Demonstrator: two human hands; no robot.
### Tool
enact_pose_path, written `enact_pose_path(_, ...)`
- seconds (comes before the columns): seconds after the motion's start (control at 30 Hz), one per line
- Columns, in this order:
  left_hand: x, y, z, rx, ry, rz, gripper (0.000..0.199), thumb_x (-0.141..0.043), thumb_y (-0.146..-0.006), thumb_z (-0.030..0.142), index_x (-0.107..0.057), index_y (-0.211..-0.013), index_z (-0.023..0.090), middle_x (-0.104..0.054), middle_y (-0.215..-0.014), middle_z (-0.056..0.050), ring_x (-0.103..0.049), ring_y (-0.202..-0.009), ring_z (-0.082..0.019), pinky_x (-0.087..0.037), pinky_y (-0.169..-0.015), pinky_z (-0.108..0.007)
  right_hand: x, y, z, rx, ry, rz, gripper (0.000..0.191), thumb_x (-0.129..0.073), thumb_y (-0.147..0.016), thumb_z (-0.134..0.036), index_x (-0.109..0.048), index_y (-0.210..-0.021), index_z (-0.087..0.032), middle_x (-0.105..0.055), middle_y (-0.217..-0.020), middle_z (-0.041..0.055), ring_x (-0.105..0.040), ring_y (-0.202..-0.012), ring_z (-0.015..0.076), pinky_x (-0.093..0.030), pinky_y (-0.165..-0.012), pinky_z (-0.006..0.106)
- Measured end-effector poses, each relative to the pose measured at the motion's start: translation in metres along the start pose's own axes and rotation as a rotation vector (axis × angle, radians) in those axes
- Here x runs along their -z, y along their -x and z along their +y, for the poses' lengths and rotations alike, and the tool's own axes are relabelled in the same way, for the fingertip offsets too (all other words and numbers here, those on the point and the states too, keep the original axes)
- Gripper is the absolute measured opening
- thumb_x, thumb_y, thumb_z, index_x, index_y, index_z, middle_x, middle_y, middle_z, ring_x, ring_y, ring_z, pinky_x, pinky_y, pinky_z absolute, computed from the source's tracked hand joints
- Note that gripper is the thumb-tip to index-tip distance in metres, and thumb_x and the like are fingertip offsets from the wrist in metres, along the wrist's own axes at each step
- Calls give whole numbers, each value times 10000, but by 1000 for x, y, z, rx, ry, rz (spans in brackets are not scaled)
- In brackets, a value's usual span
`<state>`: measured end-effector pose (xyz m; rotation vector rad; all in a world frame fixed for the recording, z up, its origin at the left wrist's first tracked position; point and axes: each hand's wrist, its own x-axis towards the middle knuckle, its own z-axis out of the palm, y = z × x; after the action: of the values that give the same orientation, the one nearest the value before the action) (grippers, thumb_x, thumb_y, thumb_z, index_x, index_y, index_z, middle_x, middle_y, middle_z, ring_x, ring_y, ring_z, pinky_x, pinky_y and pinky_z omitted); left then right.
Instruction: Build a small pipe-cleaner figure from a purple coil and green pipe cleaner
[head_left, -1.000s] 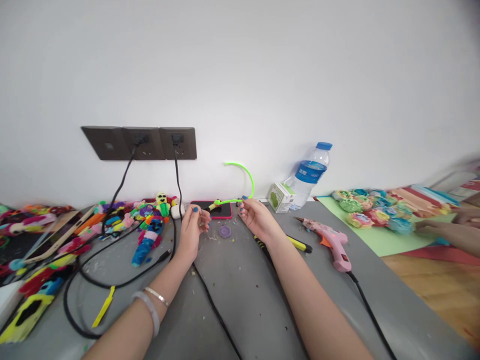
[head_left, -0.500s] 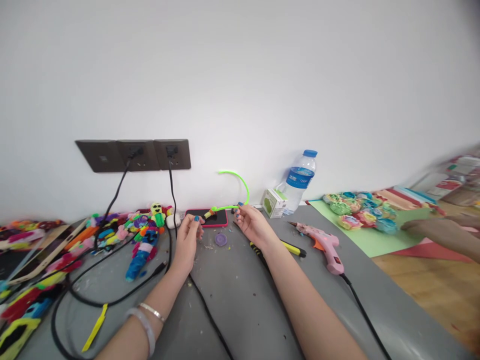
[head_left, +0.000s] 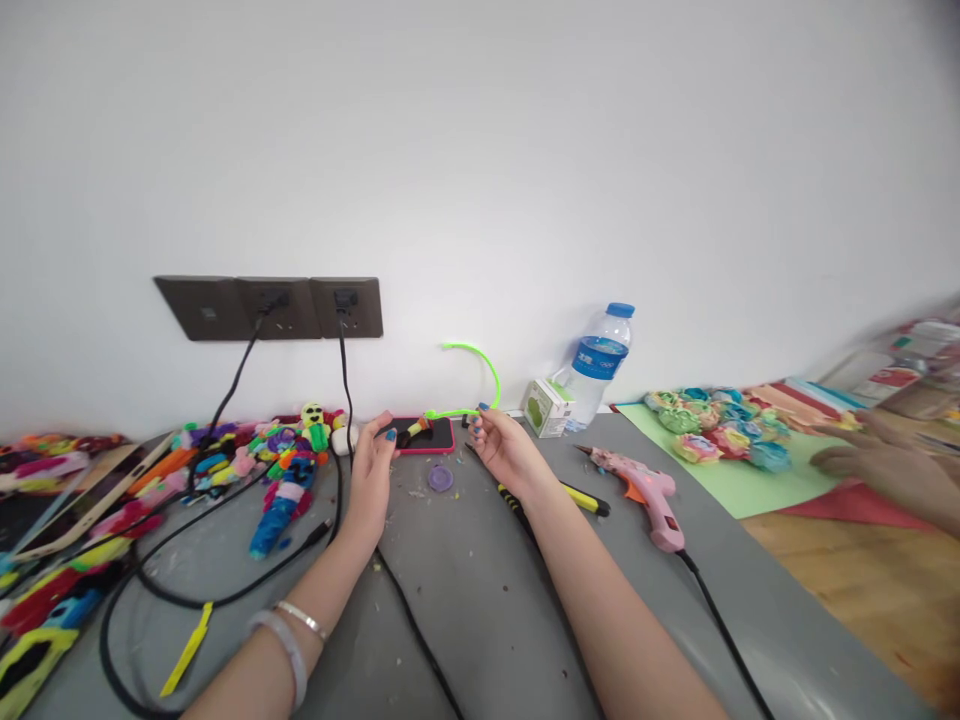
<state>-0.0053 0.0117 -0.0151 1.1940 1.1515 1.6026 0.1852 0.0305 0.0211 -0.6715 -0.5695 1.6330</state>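
A bright green pipe cleaner (head_left: 491, 368) curves above the table against the white wall. My right hand (head_left: 504, 445) pinches it between thumb and fingers. Its lower end runs left to a small yellow, orange and dark piece (head_left: 417, 428) that shows over the phone. My left hand (head_left: 373, 468) is close to that piece, with thumb and fingers apart; whether its fingertips touch it I cannot tell. Behind lies a phone in a pink case (head_left: 442, 437). A purple round disc (head_left: 441, 478) rests on the table between my hands.
On the left lie colourful pipe-cleaner figures (head_left: 281, 505) and looping black cables (head_left: 225, 600). To the right are a small carton (head_left: 547, 407), a water bottle (head_left: 600, 360), a yellow-and-black tool (head_left: 585, 498) and a pink glue gun (head_left: 649, 495). Another person's hand (head_left: 877, 460) is near paper flowers (head_left: 727, 420).
My left hand's fingers have loosened from a pinch and spread apart. My right hand keeps its pinch on the green pipe cleaner. The other person's hand has shifted over the paper.
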Motion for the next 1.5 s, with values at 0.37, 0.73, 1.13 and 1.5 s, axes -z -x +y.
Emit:
enact_pose_path(0.37,-4,4,10,-33,7,-102,192,-710,-749,331,-668,-892,211,-675,-893,-36,-622,-881,-193,-480,-761,-274,-5,4,5,-82,83,-78,252,-825,-611,-214,-587,-669,-152,-628,-569,-38,-552,-467,41,-456,-462,128)
enact_pose_path(0.73,-2,2,1,8,-18,-89,210,-704,-748,349,-669,-873,185,-662,-856,-28,-597,-799,-160,-462,-704,-234,-3,4,6,-81,126,-83,307,-853,-554,-245,-583,-665,-150,-635,-574,-36,-552,-473,45,-457,-464,138)
enact_pose_path(1.13,-7,6,14,20,-66,-233,161,-702,-720,319,-670,-766,167,-629,-739,-12,-556,-679,-140,-441,-622,-225,-5,4,3,-38,103,-68,320,-868,-561,-288,-587,-642,-158,-610,-549,-54,-526,-457,34,-444,-460,137)
enact_pose_path(1.5,-7,9,13,52,-175,-476,172,-675,-743,327,-663,-761,157,-605,-702,-3,-495,-582,-110,-381,-541,-216,-10,6,2,-20,131,-76,371,-883,-555,-347,-571,-639,-165,-577,-520,-71,-489,-427,21,-411,-428,120)
